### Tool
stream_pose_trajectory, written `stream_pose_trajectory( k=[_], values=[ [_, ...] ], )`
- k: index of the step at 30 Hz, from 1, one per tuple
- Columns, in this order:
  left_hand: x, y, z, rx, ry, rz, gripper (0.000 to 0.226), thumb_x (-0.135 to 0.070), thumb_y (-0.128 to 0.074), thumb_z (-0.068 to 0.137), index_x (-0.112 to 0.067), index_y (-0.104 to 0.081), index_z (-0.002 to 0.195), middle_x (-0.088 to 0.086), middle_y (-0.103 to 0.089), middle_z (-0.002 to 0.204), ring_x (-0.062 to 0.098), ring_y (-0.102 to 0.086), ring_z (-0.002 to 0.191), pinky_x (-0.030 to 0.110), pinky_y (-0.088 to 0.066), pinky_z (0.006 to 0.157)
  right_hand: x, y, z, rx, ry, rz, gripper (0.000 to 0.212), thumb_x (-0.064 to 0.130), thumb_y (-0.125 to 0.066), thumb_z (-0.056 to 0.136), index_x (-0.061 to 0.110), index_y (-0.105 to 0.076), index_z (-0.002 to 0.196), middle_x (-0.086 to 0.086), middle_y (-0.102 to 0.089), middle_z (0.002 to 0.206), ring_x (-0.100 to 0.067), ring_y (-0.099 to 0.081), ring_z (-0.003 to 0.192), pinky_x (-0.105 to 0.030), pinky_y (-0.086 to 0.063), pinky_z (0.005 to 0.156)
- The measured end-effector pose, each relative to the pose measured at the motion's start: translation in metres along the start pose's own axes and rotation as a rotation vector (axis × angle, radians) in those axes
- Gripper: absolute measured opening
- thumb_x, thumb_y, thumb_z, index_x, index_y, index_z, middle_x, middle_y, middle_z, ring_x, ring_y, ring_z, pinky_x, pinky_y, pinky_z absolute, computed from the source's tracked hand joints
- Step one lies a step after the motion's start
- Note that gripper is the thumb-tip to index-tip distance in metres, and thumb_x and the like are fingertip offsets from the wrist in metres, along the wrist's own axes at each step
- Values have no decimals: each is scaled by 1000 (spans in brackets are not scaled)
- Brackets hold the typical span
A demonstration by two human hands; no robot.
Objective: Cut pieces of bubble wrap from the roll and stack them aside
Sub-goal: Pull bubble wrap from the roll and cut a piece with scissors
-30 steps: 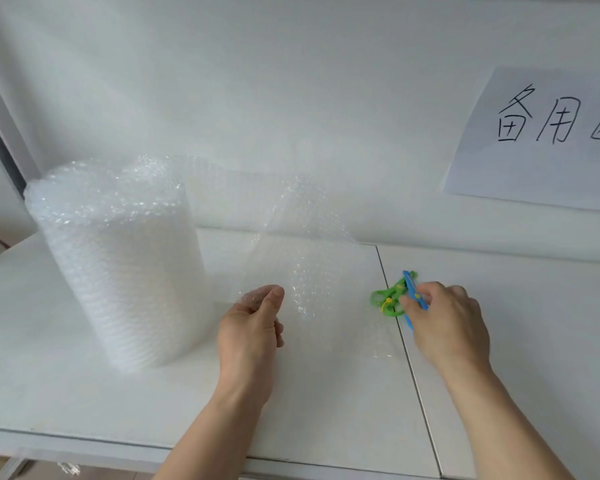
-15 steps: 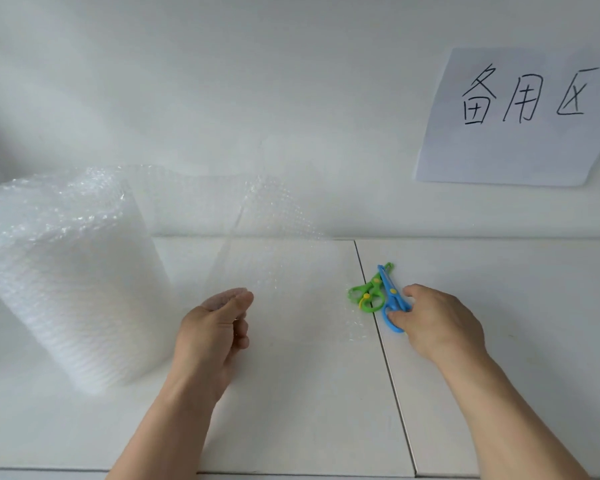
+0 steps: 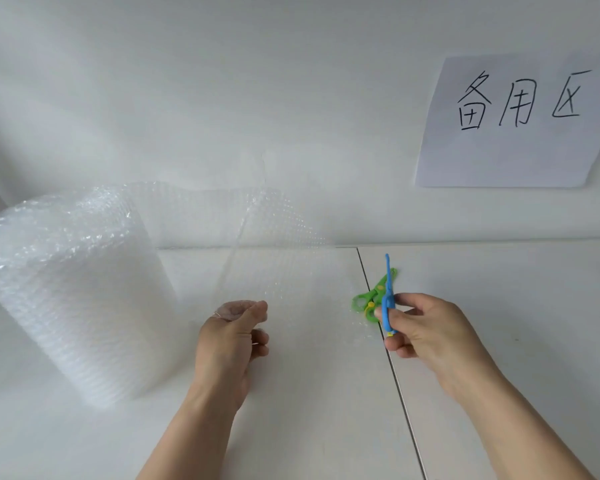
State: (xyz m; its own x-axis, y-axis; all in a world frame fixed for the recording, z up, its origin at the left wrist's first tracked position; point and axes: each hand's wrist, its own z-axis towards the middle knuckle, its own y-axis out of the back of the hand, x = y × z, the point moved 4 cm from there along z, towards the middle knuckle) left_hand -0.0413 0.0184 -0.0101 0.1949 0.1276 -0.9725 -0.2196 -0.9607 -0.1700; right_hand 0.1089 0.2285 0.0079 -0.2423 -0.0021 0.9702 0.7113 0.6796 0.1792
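Note:
A big roll of clear bubble wrap stands upright at the left of the white table. Its loose sheet runs out to the right along the wall and down onto the table. My left hand pinches the near edge of that sheet between thumb and fingers. My right hand grips blue scissors, lifted off the table with the blades pointing up and away. Green scissors lie flat on the table just behind the blue pair.
A seam between two white table panels runs from the wall toward me, just right of the sheet. A paper sign with handwritten characters hangs on the white wall at the upper right.
My right hand has closed on the blue scissors and raised them off the table, leaving the green pair behind. My left hand keeps its pinch on the sheet. The camera has turned slightly.

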Motion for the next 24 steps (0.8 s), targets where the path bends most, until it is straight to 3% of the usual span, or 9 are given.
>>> stream_pose_trajectory(
  k=[4,7,14,19,24],
  values=[
    [-5,-3,-3,-42,-143,283,20,-24,-71,85,-6,-64,81,6,-60,61,13,-50,43,26,-43,45,4,-34,-36,166,-70,176,20,19,-75,79,11,-71,98,-3,-67,68,-15,-60,45,-24,-47,45],
    [-6,-5,-2,-33,-159,353,23,-26,-64,89,-6,-66,77,5,-68,62,11,-52,39,25,-44,43,1,-56,-58,322,-122,179,22,19,-74,78,8,-71,97,-1,-68,66,-18,-62,47,-23,-46,43],
    [-6,0,2,-21,-66,197,17,-18,-61,91,-3,-64,84,6,-68,63,14,-55,44,26,-44,42,-2,-74,-74,466,-145,106,27,17,-76,79,8,-68,104,-11,-72,70,-26,-66,54,-27,-47,47],
    [-10,-4,2,43,-76,246,12,-15,-67,86,-4,-65,82,5,-63,70,16,-57,59,23,-49,51,-1,-77,-77,582,-167,111,32,29,-82,64,9,-72,87,-13,-70,71,-26,-63,52,-27,-47,48],
    [-10,-11,5,152,134,-141,8,-6,-60,92,-4,-60,84,11,-66,68,21,-65,60,27,-56,58,-4,-74,-76,652,-242,177,56,44,-83,57,3,-67,92,-20,-70,77,-32,-64,58,-31,-49,52]
  ],
)
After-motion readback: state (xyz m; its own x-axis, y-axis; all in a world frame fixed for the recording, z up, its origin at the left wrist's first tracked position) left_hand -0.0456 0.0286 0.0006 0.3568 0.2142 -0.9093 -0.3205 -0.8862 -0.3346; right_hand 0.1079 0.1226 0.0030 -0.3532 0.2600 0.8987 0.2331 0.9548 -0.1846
